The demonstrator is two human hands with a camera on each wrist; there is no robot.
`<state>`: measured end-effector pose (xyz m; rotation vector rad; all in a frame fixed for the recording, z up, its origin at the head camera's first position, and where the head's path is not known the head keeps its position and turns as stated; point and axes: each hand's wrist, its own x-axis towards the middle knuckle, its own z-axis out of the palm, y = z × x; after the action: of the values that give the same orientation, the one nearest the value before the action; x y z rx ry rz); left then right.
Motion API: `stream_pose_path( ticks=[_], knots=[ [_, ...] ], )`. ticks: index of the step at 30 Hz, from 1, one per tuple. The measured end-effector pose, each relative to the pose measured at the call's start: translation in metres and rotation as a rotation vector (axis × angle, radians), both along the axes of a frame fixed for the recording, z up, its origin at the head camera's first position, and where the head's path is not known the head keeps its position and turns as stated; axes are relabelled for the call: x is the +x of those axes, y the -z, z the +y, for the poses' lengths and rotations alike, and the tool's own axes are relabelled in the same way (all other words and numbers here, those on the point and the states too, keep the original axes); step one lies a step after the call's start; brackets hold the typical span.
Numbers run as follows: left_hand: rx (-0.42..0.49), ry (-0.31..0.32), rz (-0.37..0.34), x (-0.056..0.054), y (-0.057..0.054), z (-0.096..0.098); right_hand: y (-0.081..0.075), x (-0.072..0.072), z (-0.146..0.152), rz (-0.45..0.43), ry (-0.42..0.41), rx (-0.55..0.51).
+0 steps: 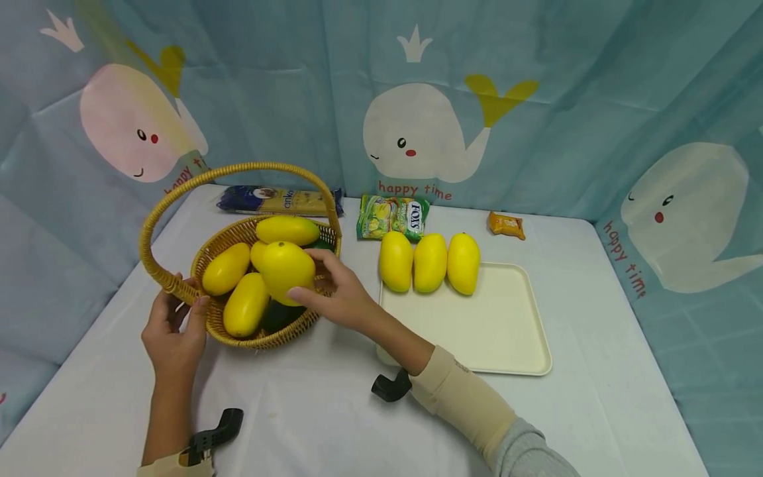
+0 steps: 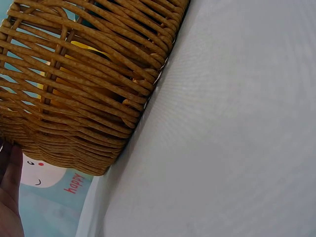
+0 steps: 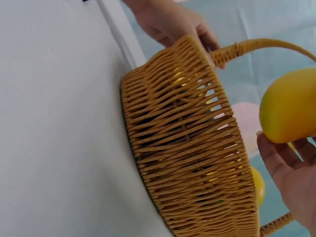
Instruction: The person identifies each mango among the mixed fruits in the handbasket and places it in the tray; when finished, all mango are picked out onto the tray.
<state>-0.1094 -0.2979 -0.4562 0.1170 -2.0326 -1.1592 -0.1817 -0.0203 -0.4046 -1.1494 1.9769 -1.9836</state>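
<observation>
My right hand [image 1: 336, 291] holds a yellow mango [image 1: 287, 273] above the wicker basket [image 1: 311, 317], fingers and thumb around its side. In the right wrist view the held mango [image 3: 291, 106] is clear of the basket's rim. My left hand [image 1: 174, 341] grips the basket's left rim at the foot of its arched handle [image 1: 156, 228]. Several yellow mangoes [image 1: 247, 305] lie in the basket, with dark green pieces [image 1: 279, 317] partly hidden under them. The left wrist view shows the woven wall [image 2: 94, 84] close up, and only part of that hand.
Right of the basket, three mangoes [image 1: 430, 263] lie side by side at the back edge of a cream tray [image 1: 465, 331]. Behind stand a blue pasta packet [image 1: 280, 201], a green candy bag [image 1: 393, 216] and a small orange packet [image 1: 506, 225]. A whale-print curtain [image 1: 286, 112] borders the white table.
</observation>
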Motion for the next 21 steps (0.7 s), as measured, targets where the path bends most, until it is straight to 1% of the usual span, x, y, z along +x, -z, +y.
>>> stream_pose_path(
  ticks=[4,7,17,21],
  knots=[
    [0.003,0.005,0.007,0.0,-0.001,0.0,-0.002,0.002,0.006,-0.014,-0.004,-0.052],
    [0.005,0.008,0.01,0.0,-0.001,0.001,-0.004,0.004,0.011,-0.024,0.002,-0.072],
    [0.002,0.011,0.025,0.0,-0.001,0.001,-0.007,0.006,0.028,-0.043,0.055,-0.071],
    [0.0,0.002,0.025,0.001,-0.005,0.005,-0.006,0.005,0.034,-0.066,0.059,-0.071]
  ],
)
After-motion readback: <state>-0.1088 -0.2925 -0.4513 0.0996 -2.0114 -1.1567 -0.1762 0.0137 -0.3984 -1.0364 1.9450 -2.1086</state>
